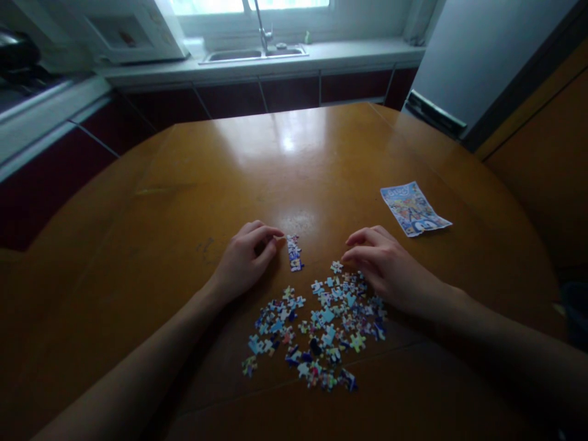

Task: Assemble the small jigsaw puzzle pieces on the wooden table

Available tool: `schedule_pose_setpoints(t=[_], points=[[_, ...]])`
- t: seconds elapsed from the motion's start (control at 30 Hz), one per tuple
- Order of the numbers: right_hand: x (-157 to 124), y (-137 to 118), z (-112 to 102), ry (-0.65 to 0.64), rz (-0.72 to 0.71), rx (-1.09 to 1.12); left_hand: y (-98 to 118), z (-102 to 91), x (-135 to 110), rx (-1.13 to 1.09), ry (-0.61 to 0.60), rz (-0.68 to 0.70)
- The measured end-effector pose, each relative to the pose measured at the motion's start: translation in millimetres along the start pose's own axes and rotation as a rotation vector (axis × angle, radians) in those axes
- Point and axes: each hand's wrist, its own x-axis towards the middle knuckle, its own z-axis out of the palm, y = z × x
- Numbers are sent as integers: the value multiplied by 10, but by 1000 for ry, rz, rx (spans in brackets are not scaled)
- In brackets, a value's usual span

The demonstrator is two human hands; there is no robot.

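A narrow strip of joined jigsaw pieces [294, 253] lies on the wooden table, mostly purple and white. My left hand [248, 254] rests at its left side, fingers loosely bent, the index fingertip at the strip's upper left edge; whether it touches cannot be made out. No piece shows between thumb and index finger. To the right, my right hand [386, 263] hovers or rests at the upper right of a heap of loose jigsaw pieces [328, 315], its fingers curved and slightly apart. Close to those fingertips is a single white-edged piece [337, 267]. The right thumb is hidden.
A creased picture sheet [413, 208] with blue cartoon print lies on the table [220, 177] at right. Beyond the table's far edge are a counter with a sink [255, 56], a white microwave-like appliance [133, 30] and a fridge [478, 55].
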Motion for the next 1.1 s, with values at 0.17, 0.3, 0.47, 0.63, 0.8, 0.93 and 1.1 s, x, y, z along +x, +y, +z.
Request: schedule_pose_setpoints(t=[0.17,0.3,0.47,0.63,0.8,0.93,1.1], points=[[-11,-7,20,-52,-23,-15,4,1,7,-4,-1,1],[-13,-12,33,-37,-27,-30,14,-3,7,-4,6,-4],[-5,7,65,-5,-35,-57,21,-5,4,-11,3,-1],[0,2,83,-39,-71,-69,17,5,7,-8,4,4],[-4,-21,81,-65,-98,-79,6,9,3,-6,3,5],[0,-1,87,-21,-80,-80,13,-1,5,-1,1,1],[23,34,80,40,-61,-41,16,-2,12,0,-5,3]])
